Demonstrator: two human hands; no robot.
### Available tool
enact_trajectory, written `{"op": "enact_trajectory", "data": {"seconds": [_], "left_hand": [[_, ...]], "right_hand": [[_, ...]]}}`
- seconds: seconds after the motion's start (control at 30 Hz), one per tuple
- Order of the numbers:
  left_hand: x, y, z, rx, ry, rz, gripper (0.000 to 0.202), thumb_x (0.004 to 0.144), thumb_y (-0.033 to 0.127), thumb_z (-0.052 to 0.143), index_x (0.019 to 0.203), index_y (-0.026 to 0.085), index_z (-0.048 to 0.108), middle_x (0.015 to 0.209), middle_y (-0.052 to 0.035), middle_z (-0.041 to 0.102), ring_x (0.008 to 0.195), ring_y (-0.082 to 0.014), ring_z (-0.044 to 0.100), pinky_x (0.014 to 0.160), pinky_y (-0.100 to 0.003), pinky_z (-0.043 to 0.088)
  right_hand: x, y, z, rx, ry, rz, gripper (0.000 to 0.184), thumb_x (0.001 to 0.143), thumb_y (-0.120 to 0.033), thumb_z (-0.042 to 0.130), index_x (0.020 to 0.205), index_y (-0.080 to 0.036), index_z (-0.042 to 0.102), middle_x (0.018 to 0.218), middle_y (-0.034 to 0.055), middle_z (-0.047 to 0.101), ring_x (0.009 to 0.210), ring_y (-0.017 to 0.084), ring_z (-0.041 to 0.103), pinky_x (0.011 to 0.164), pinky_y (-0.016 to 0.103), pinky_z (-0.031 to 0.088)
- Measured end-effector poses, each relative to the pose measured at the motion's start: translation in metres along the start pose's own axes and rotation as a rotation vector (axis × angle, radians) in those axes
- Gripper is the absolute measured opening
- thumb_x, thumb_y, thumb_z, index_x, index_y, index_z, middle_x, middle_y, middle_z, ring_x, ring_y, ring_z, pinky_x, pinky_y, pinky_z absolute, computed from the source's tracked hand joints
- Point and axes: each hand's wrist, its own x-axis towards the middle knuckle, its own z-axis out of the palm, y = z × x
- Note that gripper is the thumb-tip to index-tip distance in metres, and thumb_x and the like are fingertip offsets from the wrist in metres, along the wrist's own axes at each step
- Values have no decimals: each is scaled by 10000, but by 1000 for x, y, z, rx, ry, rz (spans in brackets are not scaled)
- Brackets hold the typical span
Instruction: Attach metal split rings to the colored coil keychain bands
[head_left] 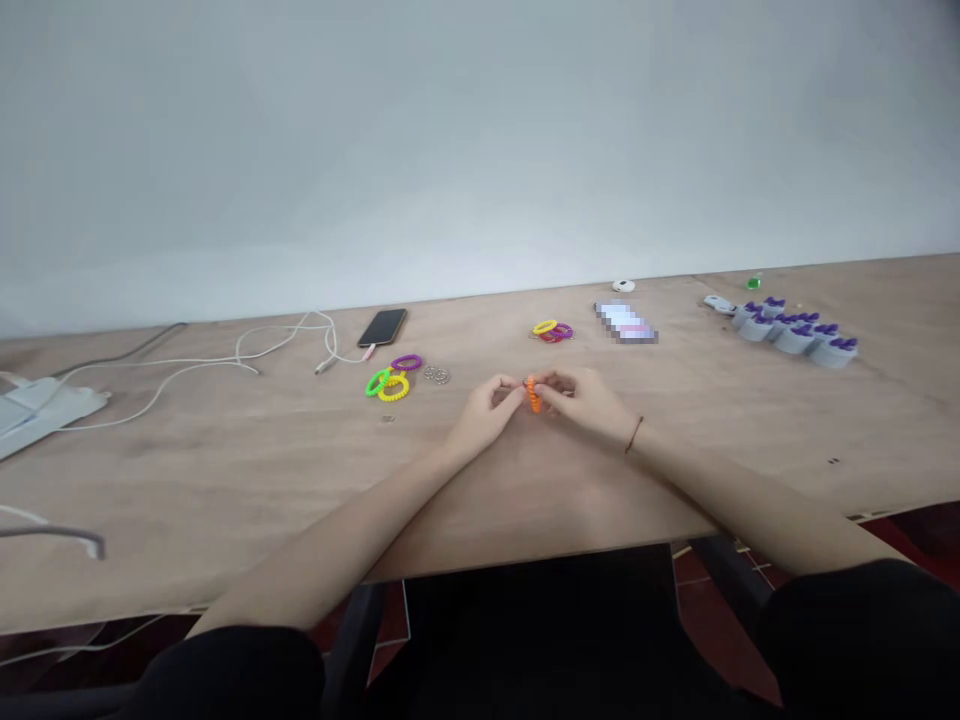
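Over the front middle of the table, my left hand and my right hand meet at an orange spiral coil band. Both hands are closed in a pinch, one on either side of the band, which stands roughly on edge between the fingertips. A small dark spot shows at the top of the band; what it is cannot be made out. To the left lie green, yellow and purple coil bands, beside several metal split rings. Beyond my hands rests a small pile of yellow, purple and red coil bands.
A dark phone with a white cable lies at the back left. Another phone, its screen blurred, is at the back right near a white object. Several white pots with purple tops stand at the right.
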Motion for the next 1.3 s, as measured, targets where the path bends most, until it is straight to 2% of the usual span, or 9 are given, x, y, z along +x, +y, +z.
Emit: {"op": "enact_trajectory", "data": {"seconds": [0.13, 0.3, 0.43, 0.7, 0.83, 0.97, 1.3], "left_hand": [[0, 3, -1, -42, 7, -3, 292, 775, 349, 567, 996, 157, 573, 998, -66, 649, 840, -161, 622, 774, -288, 488], [-1, 7, -3, 30, 24, 16, 250, 771, 355, 579, 921, 160, 622, 904, -49, 682, 801, -165, 628, 745, -271, 483], [-2, 9, -3, 83, 33, 46, 236, 780, 340, 564, 916, 164, 640, 951, -48, 682, 831, -168, 627, 755, -269, 477], [-2, 11, -2, 109, 60, 42, 196, 784, 291, 554, 893, 160, 649, 906, -44, 694, 859, -171, 628, 780, -274, 483], [-1, 9, -2, 87, 31, 42, 220, 793, 302, 540, 914, 154, 648, 918, -50, 692, 872, -173, 624, 794, -277, 479], [-2, 10, -1, 78, -4, 38, 227, 804, 311, 522, 905, 152, 648, 924, -51, 687, 877, -171, 617, 801, -274, 473], [-3, 7, 1, 87, 26, 39, 225, 823, 353, 495, 868, 159, 599, 873, -36, 662, 799, -145, 612, 730, -244, 470]], "right_hand": [[-2, -1, 2, 65, -5, -8, 232, 821, -355, 518, 954, -193, 616, 914, 58, 672, 771, 172, 637, 605, 286, 538], [-2, -4, 1, 16, 0, -41, 216, 811, -336, 534, 941, -190, 624, 891, 54, 680, 759, 170, 636, 619, 288, 525], [-3, -8, -1, -60, 4, -59, 219, 826, -332, 507, 919, -178, 633, 869, 49, 683, 676, 145, 620, 613, 276, 507], [-3, -7, -2, -122, -33, -57, 189, 792, -233, 512, 904, -182, 656, 847, 29, 687, 693, 147, 618, 634, 267, 500], [-3, -7, -2, -115, -48, -51, 185, 782, -210, 510, 885, -177, 660, 833, 28, 691, 729, 155, 632, 669, 272, 505], [-4, -9, -1, -129, -27, -75, 176, 786, -226, 516, 859, -179, 669, 838, 29, 694, 746, 161, 637, 681, 280, 511], [-5, -8, 1, -152, -43, -72, 174, 785, -258, 526, 845, -179, 669, 814, 22, 688, 722, 152, 626, 645, 261, 496]]}}
